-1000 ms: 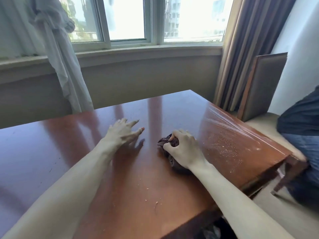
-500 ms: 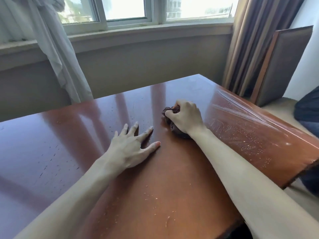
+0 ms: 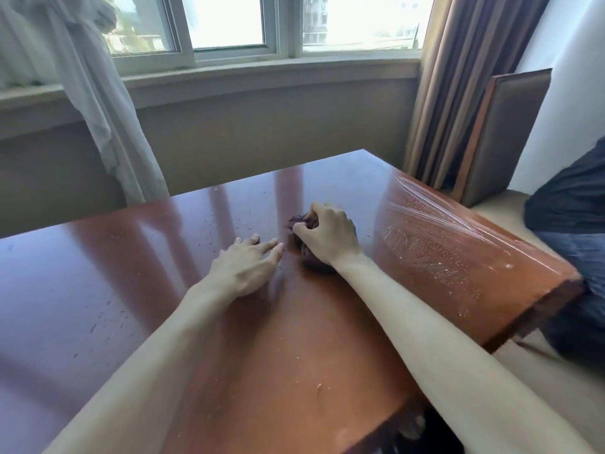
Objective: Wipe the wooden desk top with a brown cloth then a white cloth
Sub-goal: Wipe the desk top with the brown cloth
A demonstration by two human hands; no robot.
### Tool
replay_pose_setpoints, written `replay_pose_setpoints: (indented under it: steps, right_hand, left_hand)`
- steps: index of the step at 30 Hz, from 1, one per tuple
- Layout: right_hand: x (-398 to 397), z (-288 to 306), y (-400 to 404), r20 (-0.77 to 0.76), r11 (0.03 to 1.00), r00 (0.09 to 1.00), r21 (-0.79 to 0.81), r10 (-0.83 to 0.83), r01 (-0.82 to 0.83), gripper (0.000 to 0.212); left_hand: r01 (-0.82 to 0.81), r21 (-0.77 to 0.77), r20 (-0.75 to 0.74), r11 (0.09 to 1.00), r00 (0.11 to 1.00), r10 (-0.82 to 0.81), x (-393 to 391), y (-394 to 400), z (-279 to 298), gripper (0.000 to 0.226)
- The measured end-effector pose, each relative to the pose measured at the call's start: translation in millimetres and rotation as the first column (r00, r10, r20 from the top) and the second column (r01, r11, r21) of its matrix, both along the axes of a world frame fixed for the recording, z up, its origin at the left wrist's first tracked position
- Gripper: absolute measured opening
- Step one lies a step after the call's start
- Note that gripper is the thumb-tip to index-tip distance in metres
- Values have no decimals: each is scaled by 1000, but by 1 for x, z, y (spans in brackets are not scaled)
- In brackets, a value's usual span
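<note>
A glossy reddish wooden desk top fills the lower view. My right hand grips a bunched brown cloth and presses it on the desk near the middle; most of the cloth is hidden under the hand. My left hand lies flat on the wood just left of it, fingers straight and pointing toward the cloth. White crumbs and streaks cover the desk's right strip. Dark specks dot the left part. No white cloth is in view.
A padded board leans on the wall by brown curtains at the right. A white sheer curtain hangs at the left under the window. A person in dark clothes sits past the desk's right edge.
My right hand has pushed the cloth farther away across the desk. My left hand has slid right, closer to the cloth, and its fingers have drawn together.
</note>
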State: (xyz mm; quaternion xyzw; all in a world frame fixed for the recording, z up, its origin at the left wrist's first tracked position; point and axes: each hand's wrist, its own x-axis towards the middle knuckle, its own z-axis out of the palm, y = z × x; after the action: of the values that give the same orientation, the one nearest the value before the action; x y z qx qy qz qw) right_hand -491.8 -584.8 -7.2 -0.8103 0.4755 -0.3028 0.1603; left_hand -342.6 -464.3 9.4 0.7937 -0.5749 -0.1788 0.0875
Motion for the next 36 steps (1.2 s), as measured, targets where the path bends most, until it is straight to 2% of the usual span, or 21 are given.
replay_pose_setpoints:
  steps: [3,5,7,10,13,14,16,18,19,22,24,26,28,29,31,33,34,36]
  right_hand:
    - [-38,0,90,21,996,996,-23,89,-89,26]
    - [-70,-1,136,36,982,981,-14,190,-190,21]
    - [-97,2,146,67,972,971,30,230,-232,21]
    - [-112,12,110,87,998,996,59,9,-14,26]
    - [-109,10,99,84,972,968,44,-235,232,21]
    - [-106,6,113,67,973,971,8,-230,230,21]
    - [-108,0,152,41,998,998,-28,-52,53,21]
    - [-124,0,164,56,995,995,47,81,-84,21]
    - [-130,4,153,64,997,997,57,50,-54,22]
    - [-137,19,110,78,972,970,65,-232,227,22]
    - [-124,13,117,60,949,948,-10,-313,314,22]
    - [-111,2,150,50,971,973,-71,-225,228,21]
    - [-113,-5,175,53,999,998,-13,-46,47,23]
    - [-115,-1,170,56,1000,998,25,-17,15,26]
    - [-114,9,141,68,996,994,53,-82,78,27]
    - [-109,13,130,62,966,964,44,-258,255,21]
    - [-103,10,138,51,949,948,7,-314,314,20]
    - [-86,1,182,72,949,951,-74,-301,307,20]
  left_hand:
    - [-28,-117,-32,993,999,25,4,10,5,85]
    - [19,-103,42,995,999,-15,-11,27,4,76]
    - [81,-105,77,991,994,-73,-37,50,10,67]
    - [185,-105,116,977,978,-173,-68,84,17,58]
    - [215,-108,160,971,967,-196,-80,114,18,57]
    - [211,-120,166,970,968,-190,-81,121,17,57]
    - [197,-135,145,971,973,-178,-80,129,13,59]
    - [195,-134,118,972,977,-179,-79,130,10,59]
    - [192,-131,110,973,978,-178,-78,130,10,58]
    - [200,-104,111,974,976,-188,-75,129,5,54]
    - [222,-62,169,973,963,-209,-72,126,1,51]
    - [240,-41,222,970,949,-225,-70,121,2,49]
    - [262,-20,248,965,936,-249,-67,118,5,49]
    - [283,-3,258,959,927,-272,-64,116,7,49]
    - [317,25,234,948,920,-314,-56,116,12,49]
    - [329,9,170,944,930,-326,-50,123,13,50]
    - [322,-17,145,947,938,-316,-47,128,13,51]
    - [296,-53,123,954,950,-288,-44,138,13,52]
